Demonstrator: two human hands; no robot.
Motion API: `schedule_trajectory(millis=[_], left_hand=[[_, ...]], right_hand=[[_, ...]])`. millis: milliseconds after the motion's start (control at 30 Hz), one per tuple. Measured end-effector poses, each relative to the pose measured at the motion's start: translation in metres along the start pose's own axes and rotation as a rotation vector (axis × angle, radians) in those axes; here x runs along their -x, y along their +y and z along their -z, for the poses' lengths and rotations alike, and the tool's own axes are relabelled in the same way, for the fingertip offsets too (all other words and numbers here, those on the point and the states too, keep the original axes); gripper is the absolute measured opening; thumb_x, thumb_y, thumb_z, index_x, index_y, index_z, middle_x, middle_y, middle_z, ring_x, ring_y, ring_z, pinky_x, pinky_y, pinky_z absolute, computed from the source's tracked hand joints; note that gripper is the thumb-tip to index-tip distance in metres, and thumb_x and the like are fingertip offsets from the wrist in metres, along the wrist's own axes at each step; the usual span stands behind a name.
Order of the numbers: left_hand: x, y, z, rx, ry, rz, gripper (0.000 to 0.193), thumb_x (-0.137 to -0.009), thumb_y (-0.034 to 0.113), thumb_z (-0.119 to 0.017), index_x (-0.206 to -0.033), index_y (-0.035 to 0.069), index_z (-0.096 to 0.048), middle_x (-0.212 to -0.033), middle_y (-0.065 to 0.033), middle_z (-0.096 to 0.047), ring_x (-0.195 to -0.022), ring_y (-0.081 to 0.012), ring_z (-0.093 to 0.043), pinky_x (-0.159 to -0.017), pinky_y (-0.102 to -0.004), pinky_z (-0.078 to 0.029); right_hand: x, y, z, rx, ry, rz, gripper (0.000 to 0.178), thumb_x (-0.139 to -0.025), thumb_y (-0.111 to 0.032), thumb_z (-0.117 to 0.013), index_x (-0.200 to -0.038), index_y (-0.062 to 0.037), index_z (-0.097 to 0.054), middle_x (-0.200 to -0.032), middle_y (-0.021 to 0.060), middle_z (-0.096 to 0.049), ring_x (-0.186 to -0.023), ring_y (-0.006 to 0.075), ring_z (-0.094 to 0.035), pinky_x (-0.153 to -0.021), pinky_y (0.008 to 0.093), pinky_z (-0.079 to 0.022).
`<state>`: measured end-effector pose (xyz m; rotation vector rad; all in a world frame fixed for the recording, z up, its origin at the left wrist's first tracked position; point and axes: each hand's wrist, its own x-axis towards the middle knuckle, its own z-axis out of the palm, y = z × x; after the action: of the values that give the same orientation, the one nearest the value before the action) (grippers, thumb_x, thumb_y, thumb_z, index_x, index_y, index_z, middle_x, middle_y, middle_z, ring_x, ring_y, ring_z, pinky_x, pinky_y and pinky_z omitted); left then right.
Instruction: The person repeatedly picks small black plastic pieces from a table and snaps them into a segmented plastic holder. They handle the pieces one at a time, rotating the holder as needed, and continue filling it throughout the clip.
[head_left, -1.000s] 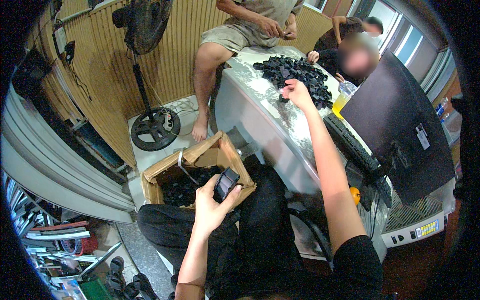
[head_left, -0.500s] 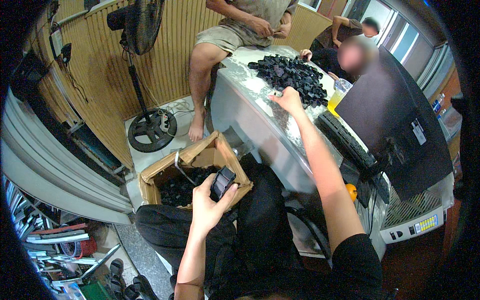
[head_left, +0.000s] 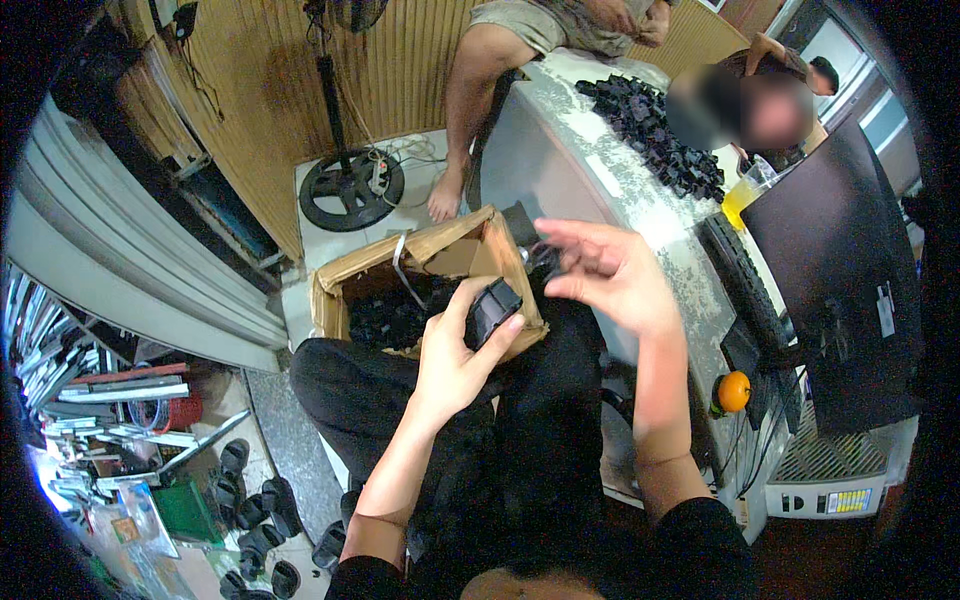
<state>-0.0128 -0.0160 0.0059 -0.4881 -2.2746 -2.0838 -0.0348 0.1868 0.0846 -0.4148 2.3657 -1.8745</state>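
My left hand (head_left: 452,355) is closed around a black plastic part (head_left: 492,312), blocky with raised edges, above the near side of an open cardboard box (head_left: 375,258). Many black pieces (head_left: 385,315) lie inside this box. To the right of the part is my right hand (head_left: 625,275), blurred, its fingers curled and the thumb below them. A dark smear sits between its fingertips; what it is cannot be made out. On the worn white table a heap of black plastic pieces (head_left: 655,135) is spread.
Right of the heap stand a cup of yellow drink (head_left: 742,200), a black keyboard (head_left: 745,270) and a monitor (head_left: 835,290). An orange fruit (head_left: 733,391) lies nearer. Another person's bare leg (head_left: 480,90) hangs by the table; the fan base (head_left: 350,192) and sandals (head_left: 255,505) are on the floor.
My right hand has left the edge of the heap and come back toward my left hand, which still holds the black part. The whole view has shifted, so the surroundings appear further right and higher.
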Motion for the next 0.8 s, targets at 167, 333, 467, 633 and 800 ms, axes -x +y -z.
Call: schedule_trajectory(millis=[167, 333, 467, 633, 800], left_hand=[[0.001, 0.000, -0.001, -0.030, -0.039, 0.003, 0.044, -0.088, 0.029, -0.067, -0.119, 0.003, -0.050, -0.087, -0.0193, -0.066, -0.082, -0.0318, -0.068, -0.073, -0.0368, -0.051], [0.000, 0.001, -0.002, -0.056, -0.068, -0.008, 0.048, -0.087, 0.033, -0.068, -0.119, 0.003, -0.049, -0.083, -0.0218, -0.065, -0.080, -0.0354, -0.068, -0.070, -0.0383, -0.052], [0.001, 0.005, 0.001, -0.205, -0.111, -0.035, 0.048, -0.087, 0.035, -0.067, -0.117, 0.003, -0.049, -0.078, -0.0233, -0.065, -0.077, -0.0403, -0.067, -0.065, -0.0417, -0.052], [0.000, 0.011, 0.002, -0.282, -0.197, -0.015, 0.050, -0.086, 0.035, -0.067, -0.116, 0.000, -0.050, -0.076, -0.0229, -0.065, -0.075, -0.0398, -0.067, -0.064, -0.0419, -0.052], [-0.001, 0.007, -0.002, -0.260, -0.321, -0.023, 0.053, -0.085, 0.038, -0.069, -0.112, -0.004, -0.052, -0.076, -0.0249, -0.064, -0.080, -0.0413, -0.066, -0.067, -0.0436, -0.052]], right_hand=[[0.009, 0.008, -0.029, -0.117, 0.058, -0.020, 0.041, -0.071, 0.008, -0.077, -0.109, 0.0015, -0.063, -0.083, 0.0019, -0.064, -0.070, 0.0057, -0.057, -0.062, 0.0202, -0.049], [0.013, 0.007, -0.030, 0.016, 0.091, -0.070, 0.035, -0.070, 0.015, -0.071, -0.104, 0.0048, -0.066, -0.082, 0.0052, -0.065, -0.071, 0.0075, -0.059, -0.066, 0.0217, -0.052], [0.016, 0.006, -0.030, 0.056, 0.115, -0.068, 0.034, -0.069, 0.011, -0.075, -0.101, 0.0030, -0.069, -0.077, 0.0031, -0.064, -0.067, 0.0058, -0.057, -0.063, 0.0215, -0.051], [0.014, 0.009, -0.022, -0.036, 0.035, -0.160, 0.035, -0.068, 0.012, -0.074, -0.101, 0.0011, -0.070, -0.072, 0.0016, -0.059, -0.066, 0.0063, -0.055, -0.062, 0.0226, -0.050], [0.010, 0.004, -0.005, 0.069, -0.213, -0.063, 0.044, -0.061, 0.015, -0.073, -0.103, 0.0033, -0.069, -0.083, 0.0045, -0.058, -0.072, 0.0108, -0.052, -0.064, 0.0237, -0.046]])
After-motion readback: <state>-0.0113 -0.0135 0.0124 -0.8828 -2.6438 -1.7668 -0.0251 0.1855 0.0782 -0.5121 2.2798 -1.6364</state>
